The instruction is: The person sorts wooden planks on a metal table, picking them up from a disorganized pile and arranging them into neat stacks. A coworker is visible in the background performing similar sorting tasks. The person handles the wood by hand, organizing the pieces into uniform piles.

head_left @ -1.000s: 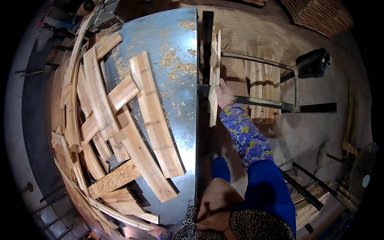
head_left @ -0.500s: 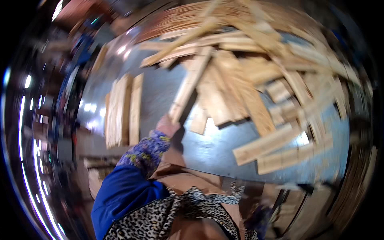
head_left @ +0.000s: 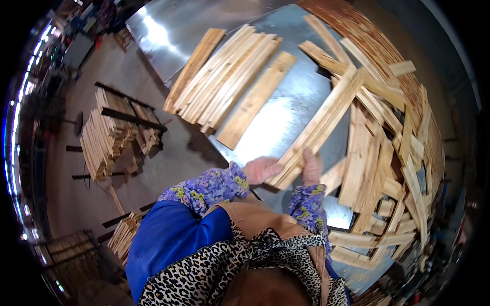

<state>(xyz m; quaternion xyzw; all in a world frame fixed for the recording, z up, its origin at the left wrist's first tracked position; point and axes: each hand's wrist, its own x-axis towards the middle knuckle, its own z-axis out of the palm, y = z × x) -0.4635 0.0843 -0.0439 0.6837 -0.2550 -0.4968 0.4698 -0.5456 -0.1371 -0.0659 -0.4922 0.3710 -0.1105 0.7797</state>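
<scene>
My left hand point(head_left: 262, 170) grips the near end of some boards point(head_left: 317, 127) from their left edge, and my right hand point(head_left: 312, 166) has hold of them from the right — both hands slightly blurred. The boards slant across the table point(head_left: 274, 127) from its near edge, their far end overlapping the pile point(head_left: 371, 158) that covers the table's right side. A single board point(head_left: 258, 102) lies flat on the table's left part, just beside a close-packed row point(head_left: 227, 76) farther left. A stack point(head_left: 104, 135) stands left of the table — well apart.
</scene>
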